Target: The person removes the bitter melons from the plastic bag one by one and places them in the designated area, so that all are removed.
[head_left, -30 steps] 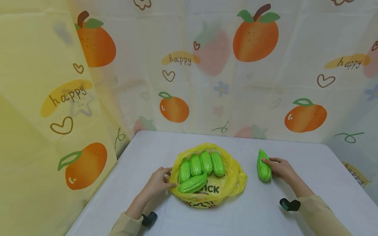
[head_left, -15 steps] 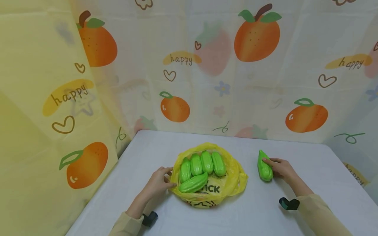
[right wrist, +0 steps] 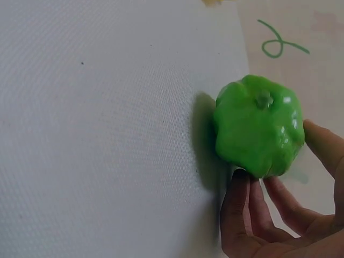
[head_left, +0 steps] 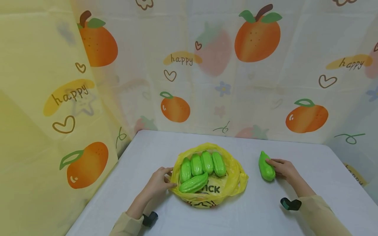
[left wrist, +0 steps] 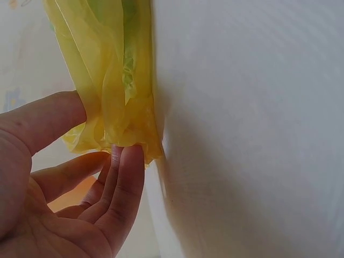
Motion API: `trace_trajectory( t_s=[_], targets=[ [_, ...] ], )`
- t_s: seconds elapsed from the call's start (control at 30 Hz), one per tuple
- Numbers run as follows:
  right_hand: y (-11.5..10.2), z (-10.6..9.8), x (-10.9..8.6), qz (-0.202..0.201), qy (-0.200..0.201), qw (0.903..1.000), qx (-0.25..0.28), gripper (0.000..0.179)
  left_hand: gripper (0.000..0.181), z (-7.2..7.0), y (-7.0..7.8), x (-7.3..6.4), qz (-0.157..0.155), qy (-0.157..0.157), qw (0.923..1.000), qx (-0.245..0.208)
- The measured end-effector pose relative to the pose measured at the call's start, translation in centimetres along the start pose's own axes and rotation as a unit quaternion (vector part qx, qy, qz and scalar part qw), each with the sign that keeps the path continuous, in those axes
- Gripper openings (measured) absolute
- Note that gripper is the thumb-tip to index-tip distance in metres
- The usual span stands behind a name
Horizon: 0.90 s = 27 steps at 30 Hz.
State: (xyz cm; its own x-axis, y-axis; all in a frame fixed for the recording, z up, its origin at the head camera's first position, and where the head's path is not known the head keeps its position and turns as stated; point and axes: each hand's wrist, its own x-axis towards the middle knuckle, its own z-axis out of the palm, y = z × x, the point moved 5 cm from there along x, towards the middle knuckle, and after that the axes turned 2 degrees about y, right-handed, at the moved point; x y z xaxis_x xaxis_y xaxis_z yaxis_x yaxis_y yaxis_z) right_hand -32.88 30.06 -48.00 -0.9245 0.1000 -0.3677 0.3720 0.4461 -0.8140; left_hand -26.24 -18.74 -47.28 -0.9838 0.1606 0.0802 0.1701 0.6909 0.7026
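A glossy green bitter melon (head_left: 267, 167), pointed at its far end, is held between the thumb and fingers of my right hand (head_left: 284, 169). The right wrist view shows its lobed near end (right wrist: 259, 126) close to the white table, with a shadow beside it; whether it touches the table I cannot tell. To the left lies a yellow plastic bag (head_left: 236, 178), its mouth spread open around several more green bitter melons (head_left: 193, 183). My left hand (head_left: 160, 180) holds the bag's left rim, thumb (left wrist: 59, 118) on one side and fingers on the other.
The white table (head_left: 248, 213) ends at a printed cloth backdrop (head_left: 251, 85); a yellow cloth (head_left: 35, 131) hangs along the left. Dark printed lettering (head_left: 213, 189) shows on the bag's inner face. Each wrist carries a small black camera mount (head_left: 290, 204).
The right hand and its bitter melon have shifted slightly to the right, and the melon has turned a little. The left hand and bag look the same.
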Motion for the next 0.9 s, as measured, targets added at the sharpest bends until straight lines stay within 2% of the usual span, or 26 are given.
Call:
trace_trajectory(
  t_s=[0.57,0.9],
  targets=[
    [0.3,-0.4,-0.2,0.008,0.001,0.9999,0.008,0.090,0.065,0.2,-0.2,0.2,0.002,0.004,1.0000,-0.002],
    [0.5,-1.8,-0.9,0.012,0.014,0.9998,0.000,0.088,0.064,0.1,-0.2,0.1,-0.002,0.006,1.0000,-0.007]
  ],
)
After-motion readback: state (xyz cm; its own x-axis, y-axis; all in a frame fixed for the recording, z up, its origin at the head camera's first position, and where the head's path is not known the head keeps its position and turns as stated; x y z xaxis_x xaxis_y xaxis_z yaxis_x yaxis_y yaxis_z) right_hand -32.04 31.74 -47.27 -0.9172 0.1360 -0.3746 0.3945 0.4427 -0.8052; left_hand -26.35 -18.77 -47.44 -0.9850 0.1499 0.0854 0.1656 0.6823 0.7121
